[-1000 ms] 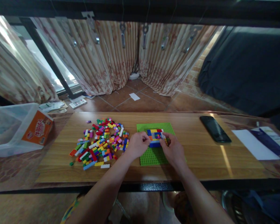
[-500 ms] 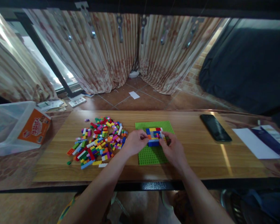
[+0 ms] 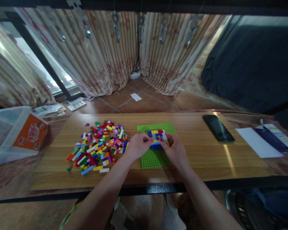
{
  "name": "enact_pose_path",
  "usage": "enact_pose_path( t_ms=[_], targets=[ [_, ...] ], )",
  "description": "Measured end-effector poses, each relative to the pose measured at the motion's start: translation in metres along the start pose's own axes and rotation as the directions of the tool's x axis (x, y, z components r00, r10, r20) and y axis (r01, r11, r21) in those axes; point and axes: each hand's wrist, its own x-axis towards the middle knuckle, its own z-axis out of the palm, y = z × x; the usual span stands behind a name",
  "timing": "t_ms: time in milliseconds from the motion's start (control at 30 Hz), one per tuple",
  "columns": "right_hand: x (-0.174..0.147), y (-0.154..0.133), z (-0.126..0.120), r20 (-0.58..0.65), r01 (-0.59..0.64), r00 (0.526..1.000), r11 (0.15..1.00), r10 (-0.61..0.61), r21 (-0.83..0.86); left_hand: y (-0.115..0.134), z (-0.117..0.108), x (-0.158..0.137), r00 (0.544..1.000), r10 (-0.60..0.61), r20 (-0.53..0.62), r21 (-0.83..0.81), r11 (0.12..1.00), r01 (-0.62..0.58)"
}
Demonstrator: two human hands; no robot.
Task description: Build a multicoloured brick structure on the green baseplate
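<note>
A small walled structure of toy bricks (image 3: 156, 135) stands on a green studded baseplate (image 3: 151, 161). Blue, yellow, red and white bricks form its walls, and a light blue brick (image 3: 155, 143) lies along the top of the blue front wall. My left hand (image 3: 140, 145) is closed at the structure's left front corner, thumb and fingers pinched by the end of the light blue brick. Gripping the right side is my right hand (image 3: 175, 150), its thumb at the front and its index finger farther back. My fingers hide parts of both side walls.
Left of the baseplate, a loose pile of coloured toy bricks (image 3: 102, 148) covers part of the wooden table (image 3: 196, 166). A black phone (image 3: 218, 127) lies at the right, near some papers (image 3: 259, 143). A clear plastic bin (image 3: 8, 150) with an orange label stands beyond the left end.
The whole view has shifted slightly, so the table and its things appear a little farther left. Both hands stay at the brick structure with nearly the same grip.
</note>
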Motion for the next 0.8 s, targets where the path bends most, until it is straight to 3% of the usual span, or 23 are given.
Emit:
enact_pose_path(
  t_ms=[467, 800],
  targets=[
    [-0.0011, 0.0060, 0.0090, -0.049, 0.045, 0.998, 0.999, -0.044, 0.013, -0.0033, 0.0037, -0.0014, 1.000, 0.002, -0.009, -0.036, 0.999, -0.003],
    [-0.0024, 0.0077, 0.0050, -0.009, 0.099, 0.995, 0.995, -0.099, -0.019, -0.0021, 0.0027, -0.0042, 0.999, 0.036, -0.013, 0.000, 0.999, -0.036]
  ],
)
